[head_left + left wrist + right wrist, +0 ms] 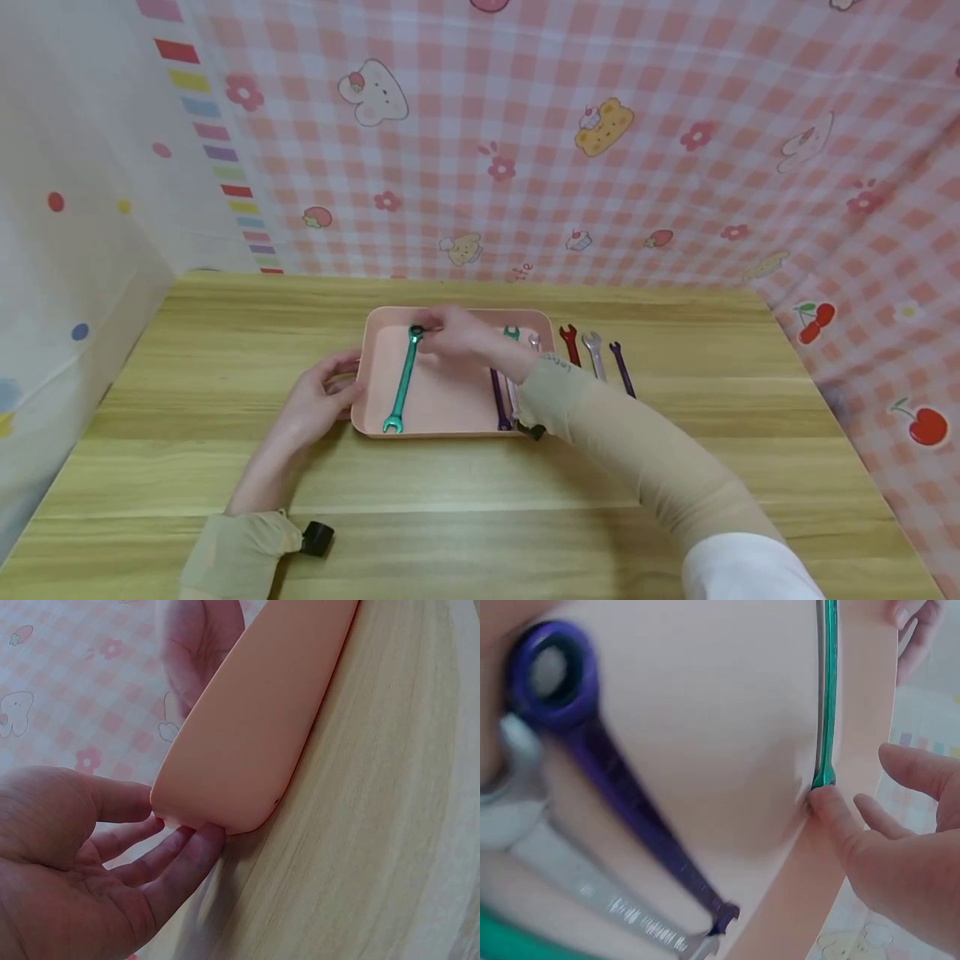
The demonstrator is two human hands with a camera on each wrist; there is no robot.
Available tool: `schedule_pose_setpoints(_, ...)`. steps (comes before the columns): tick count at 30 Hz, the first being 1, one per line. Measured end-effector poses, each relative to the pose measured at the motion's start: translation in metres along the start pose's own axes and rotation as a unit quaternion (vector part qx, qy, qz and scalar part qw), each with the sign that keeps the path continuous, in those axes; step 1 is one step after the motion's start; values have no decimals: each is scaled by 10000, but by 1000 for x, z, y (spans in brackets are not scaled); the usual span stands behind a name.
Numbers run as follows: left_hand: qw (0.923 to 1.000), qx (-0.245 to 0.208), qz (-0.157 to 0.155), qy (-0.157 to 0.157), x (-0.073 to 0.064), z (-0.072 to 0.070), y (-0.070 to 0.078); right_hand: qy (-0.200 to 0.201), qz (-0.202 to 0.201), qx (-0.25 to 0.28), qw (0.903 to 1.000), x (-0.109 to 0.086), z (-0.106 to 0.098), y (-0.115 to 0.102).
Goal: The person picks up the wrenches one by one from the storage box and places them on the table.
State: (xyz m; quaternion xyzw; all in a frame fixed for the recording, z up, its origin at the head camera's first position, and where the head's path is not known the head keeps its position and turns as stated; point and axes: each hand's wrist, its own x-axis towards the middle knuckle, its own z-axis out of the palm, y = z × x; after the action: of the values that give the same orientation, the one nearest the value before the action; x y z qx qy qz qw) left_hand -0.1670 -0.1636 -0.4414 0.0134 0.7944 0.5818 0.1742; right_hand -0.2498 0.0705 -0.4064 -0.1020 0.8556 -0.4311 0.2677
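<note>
Green combination wrench [405,379] at the left of the pink tray [448,408]
Left hand [318,402] pinches the tray's rim; right hand [454,332], unclenched, fingertips the ring end. Probably stiff, slick, fairly weighty; best held mid-shank.

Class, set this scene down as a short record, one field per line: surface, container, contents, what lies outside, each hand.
Surface: wood-grain table
Container: pink tray
Contents, left: green wrench
Contents, right: purple wrench, silver wrench and second green wrench, partly hidden in the head view; exact count unclear
Outside, right of tray, left to right: red wrench, outer silver wrench, outer purple wrench
Left hand: touching the tray's left end
Right hand: touching the far end of the leftmost wrench
</note>
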Motion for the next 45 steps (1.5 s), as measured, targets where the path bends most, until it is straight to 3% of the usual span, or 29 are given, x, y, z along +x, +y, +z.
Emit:
schedule_pose_setpoints(7, 9999, -25, -112, -5, 0, -1, 0, -236, 101, 836, 9962, 4, 8, -7)
schedule_pose_setpoints(13, 9999, -42, -111, 0, 0, -1, -1, 225, 559, 1576, 9857, 3, 9, -9)
schedule_pose_setpoints(26, 9999, -167, -33, -12, 0, -2, -2, 145, 773, 1379, 9873, 17, 26, -20)
schedule_pose_setpoints(28, 9998, -175, -30, -4, 0, -2, -1, 221, 773, 1561, 9845, 20, 29, -22)
schedule_pose_setpoints(32, 9999, -150, -38, 3, -1, -1, -1, 254, 895, 2290, 9690, 24, 32, -22)
schedule_pose_setpoints(36, 9999, -109, -25, -8, 1, -1, -3, 253, 1006, 2597, 9601, 27, 33, -22)
schedule_pose_setpoints(42, 10000, -71, -45, 1, 0, -1, -1, 446, 1167, 2594, 9577, 30, 35, -24)
schedule_pose_setpoints(45, 9999, -70, -80, 16, 0, -2, 0, 545, 1174, 2368, 9629, 32, 36, -26)
